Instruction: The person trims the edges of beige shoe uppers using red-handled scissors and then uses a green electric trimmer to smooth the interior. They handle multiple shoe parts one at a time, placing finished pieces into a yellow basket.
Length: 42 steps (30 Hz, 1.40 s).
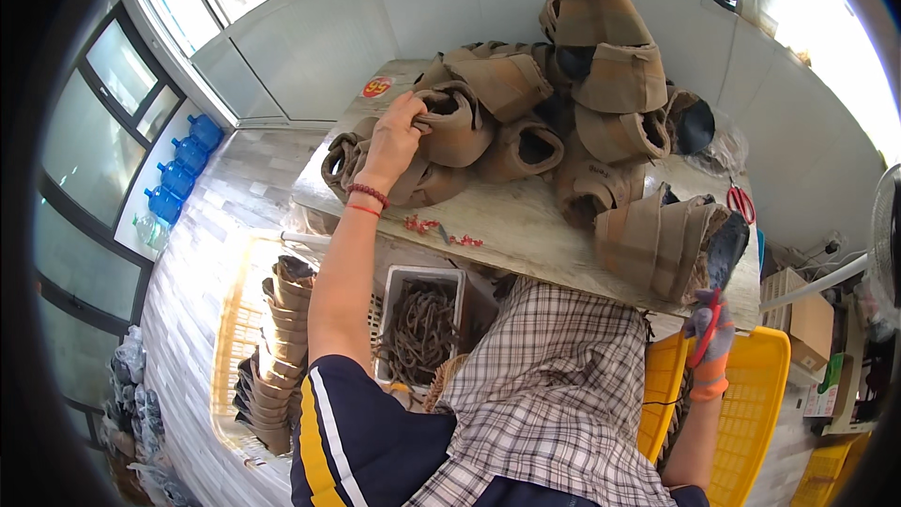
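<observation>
Checked cloth apron (554,366), left hand (396,134) on curled brown roll (457,139)

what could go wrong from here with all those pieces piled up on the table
The left hand holds the rim of a brown piece packed among others; a tug might topple the taller stack behind.
The right hand, with a red-handled tool, is close to the nested pieces by the table's edge and could knock them off.
The left hand is bare, so the tool might nick it if sharp.
</observation>
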{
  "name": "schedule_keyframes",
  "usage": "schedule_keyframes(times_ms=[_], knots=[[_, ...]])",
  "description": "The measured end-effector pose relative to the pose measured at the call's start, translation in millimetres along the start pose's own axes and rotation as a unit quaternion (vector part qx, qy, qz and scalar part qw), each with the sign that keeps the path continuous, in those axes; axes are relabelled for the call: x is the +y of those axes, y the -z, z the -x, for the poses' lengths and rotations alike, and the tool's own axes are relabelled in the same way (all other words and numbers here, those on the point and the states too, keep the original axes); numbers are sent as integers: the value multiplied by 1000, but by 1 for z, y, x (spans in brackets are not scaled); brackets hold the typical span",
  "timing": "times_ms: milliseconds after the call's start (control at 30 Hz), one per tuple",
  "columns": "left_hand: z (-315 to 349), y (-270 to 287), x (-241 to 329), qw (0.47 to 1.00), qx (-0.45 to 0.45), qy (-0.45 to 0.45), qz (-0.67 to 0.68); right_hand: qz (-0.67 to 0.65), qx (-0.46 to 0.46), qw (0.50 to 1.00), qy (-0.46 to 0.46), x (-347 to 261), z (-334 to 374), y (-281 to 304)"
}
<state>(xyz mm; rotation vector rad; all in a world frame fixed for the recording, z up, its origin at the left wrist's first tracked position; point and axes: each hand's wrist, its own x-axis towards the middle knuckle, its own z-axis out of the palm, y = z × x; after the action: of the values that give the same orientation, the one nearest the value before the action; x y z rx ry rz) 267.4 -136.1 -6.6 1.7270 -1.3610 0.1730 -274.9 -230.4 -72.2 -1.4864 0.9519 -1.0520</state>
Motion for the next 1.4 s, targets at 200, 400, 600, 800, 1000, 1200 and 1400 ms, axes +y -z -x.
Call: schedule_keyframes(times_ms=[200, 400, 600, 800, 1000, 1200, 1400], knots=[[14, 36, 105, 991, 18, -72, -115, -29, -225, 966, -122, -60, -2, -42], [53, 60, 189, 986, -119, -56, -105, -12, -412, 892, -187, -115, -18, -85], [75, 54, 220, 958, -280, -63, -9, 111, -482, 830, -256, -139, -23, -100], [99, 34, 229, 940, -305, -142, -62, 296, -529, 723, -330, -164, -34, -91], [103, 19, 235, 924, -324, -198, -53, 306, -525, 711, -353, -161, -35, -90], [103, 17, 239, 919, -328, -210, -59, 311, -503, 731, -341, -168, -29, -95], [99, 18, 240, 916, -335, -211, -68, 372, -476, 722, -337, -179, -25, -97]])
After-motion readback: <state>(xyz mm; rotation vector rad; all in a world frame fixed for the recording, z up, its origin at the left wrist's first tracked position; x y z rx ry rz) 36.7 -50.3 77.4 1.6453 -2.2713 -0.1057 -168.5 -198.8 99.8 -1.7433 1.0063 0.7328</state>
